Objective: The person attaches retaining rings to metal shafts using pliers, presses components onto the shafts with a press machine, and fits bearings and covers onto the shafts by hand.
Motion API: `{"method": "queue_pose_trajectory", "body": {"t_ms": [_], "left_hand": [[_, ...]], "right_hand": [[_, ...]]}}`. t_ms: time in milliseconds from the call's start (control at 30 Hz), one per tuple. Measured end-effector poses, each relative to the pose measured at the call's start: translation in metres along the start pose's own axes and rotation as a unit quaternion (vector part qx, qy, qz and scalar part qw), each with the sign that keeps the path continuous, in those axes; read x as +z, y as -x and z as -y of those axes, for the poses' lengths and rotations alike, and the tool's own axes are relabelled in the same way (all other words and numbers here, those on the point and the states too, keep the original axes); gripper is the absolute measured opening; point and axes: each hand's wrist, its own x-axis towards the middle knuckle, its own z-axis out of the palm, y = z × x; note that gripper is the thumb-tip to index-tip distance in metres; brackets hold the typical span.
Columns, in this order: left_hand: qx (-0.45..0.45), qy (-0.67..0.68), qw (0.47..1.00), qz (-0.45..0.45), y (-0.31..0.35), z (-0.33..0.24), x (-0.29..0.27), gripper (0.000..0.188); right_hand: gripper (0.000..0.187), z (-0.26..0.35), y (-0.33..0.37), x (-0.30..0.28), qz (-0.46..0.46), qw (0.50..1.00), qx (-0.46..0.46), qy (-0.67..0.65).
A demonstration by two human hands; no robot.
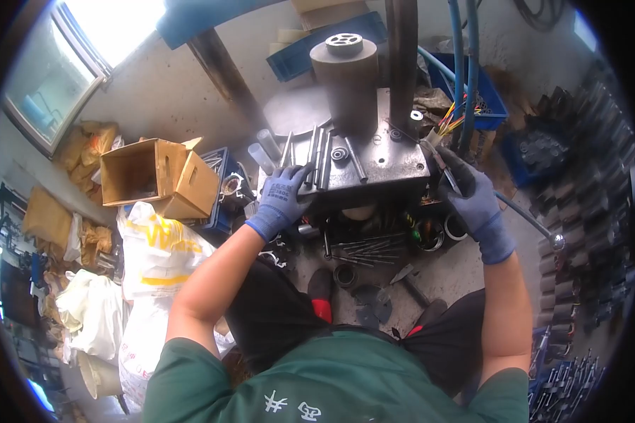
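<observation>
My left hand, in a blue-grey glove with dark fingertips, lies at the front left of a metal work table. Its fingers stretch out to the near ends of several metal rods standing or lying there. Beside the rods sit a small round ring-shaped part and a single rod. At the table's right edge my gloved right hand is closed around a slim dark and silver tool whose kind I cannot make out. A holder of thin coloured sticks stands just beyond it.
A grey cylindrical press head rises over the table's back. Two translucent tubes stand at its left corner. An open cardboard box and white sacks are at left. A hammer and thin rods lie on the floor.
</observation>
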Motion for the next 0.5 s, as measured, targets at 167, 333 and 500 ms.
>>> {"method": "queue_pose_trajectory", "body": {"t_ms": [167,333,500], "left_hand": [[0.002,-0.072,0.997,-0.007,-0.002,-0.003,0.014,0.063],[0.009,-0.028,0.998,-0.063,0.003,0.003,0.04,0.037],[0.033,0.003,0.992,-0.125,0.019,-0.004,0.032,0.032]], "right_hand": [[0.061,0.007,0.003,0.006,-0.003,0.998,-0.038,0.056],[0.061,0.017,0.004,0.005,0.011,0.995,-0.04,0.09],[0.064,0.015,0.004,0.001,0.025,0.991,-0.061,0.118]]}}
